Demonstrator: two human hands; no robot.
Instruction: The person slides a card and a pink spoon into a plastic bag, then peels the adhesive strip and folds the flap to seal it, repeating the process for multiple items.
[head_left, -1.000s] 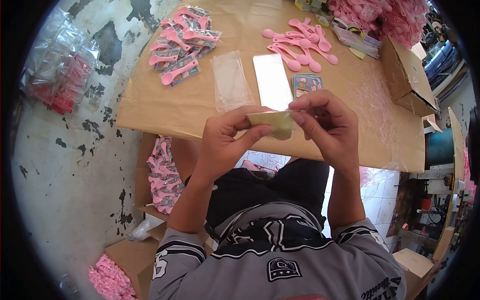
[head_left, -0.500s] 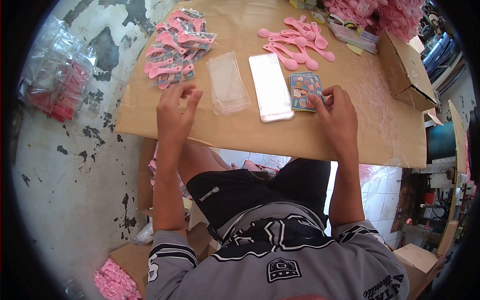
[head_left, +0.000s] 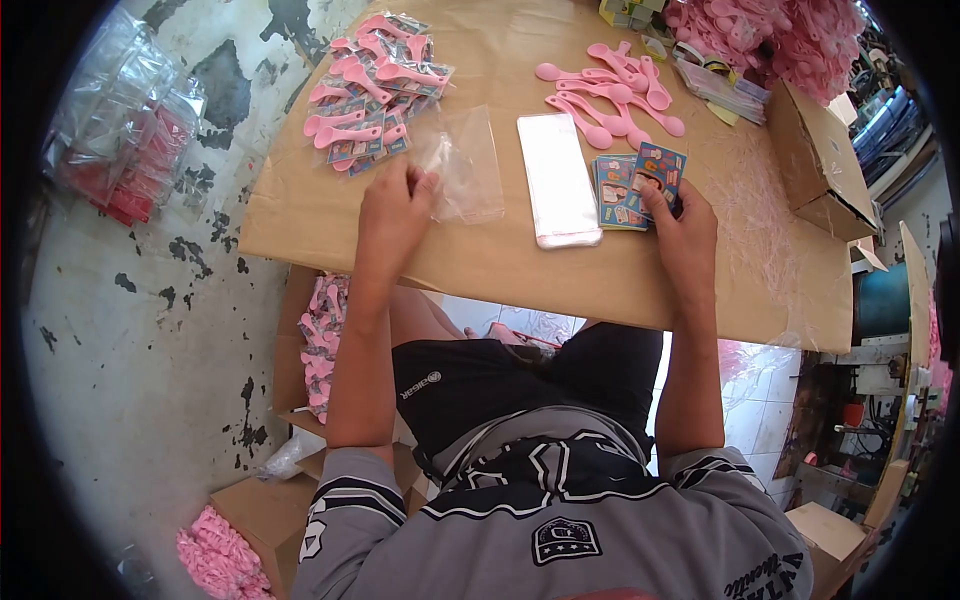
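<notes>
My left hand (head_left: 395, 220) is closed at the left edge of a clear plastic bag (head_left: 475, 180), thumb and fingers pinched on it. In my right hand (head_left: 685, 235) is a small blue printed card (head_left: 661, 165), gripped between thumb and fingers and tilted above a stack of similar cards (head_left: 612, 185). Between the hands lies a neat pile of white-looking plastic sleeves (head_left: 560, 185). Pink spoons packed with cards in clear bags (head_left: 360, 95) are heaped beyond my left hand. Loose pink spoons (head_left: 615, 92) lie beyond the card stack.
An open cardboard box (head_left: 820, 160) stands at the table's right side. A large mound of pink spoons (head_left: 760, 40) sits at the far right. Plastic scraps (head_left: 745, 225) litter the brown tabletop (head_left: 480, 265). Bagged spoons fill a box (head_left: 322, 340) below the left edge.
My right hand has lifted a card off the stack and tilted it. My left hand has moved right and forward onto the clear bag, which has shifted and spread.
</notes>
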